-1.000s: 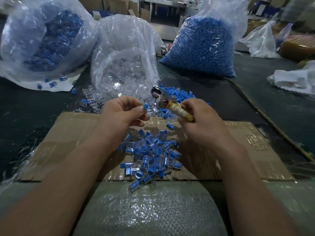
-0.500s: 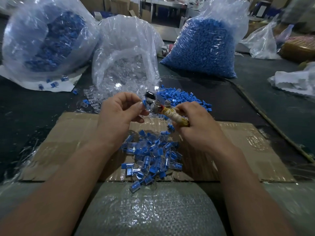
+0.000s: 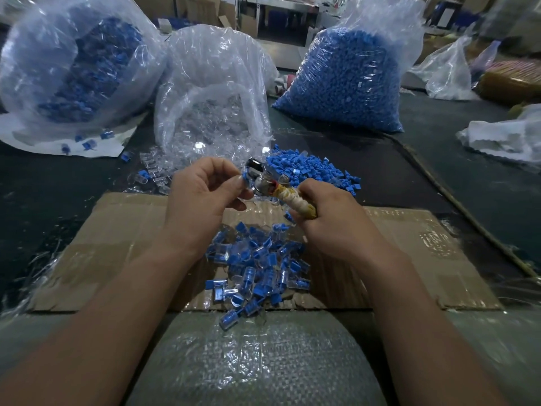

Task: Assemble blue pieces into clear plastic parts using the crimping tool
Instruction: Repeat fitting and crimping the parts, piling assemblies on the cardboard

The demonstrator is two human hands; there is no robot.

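Note:
My right hand grips the crimping tool by its yellowish wrapped handle, the shiny metal jaws pointing up and left. My left hand pinches a small blue-and-clear piece between thumb and fingertips, right at the jaws. Below both hands a heap of assembled blue-in-clear parts lies on a cardboard sheet. A pile of loose blue pieces sits behind the tool, and loose clear parts lie at the left.
Three big plastic bags stand at the back: one of assembled parts at the left, one of clear parts in the middle, one of blue pieces at the right. Bubble wrap covers the near edge.
Both hands have come together and risen slightly. The left hand has brought its blue piece up to the tool's jaws, and the tool has shifted left toward it.

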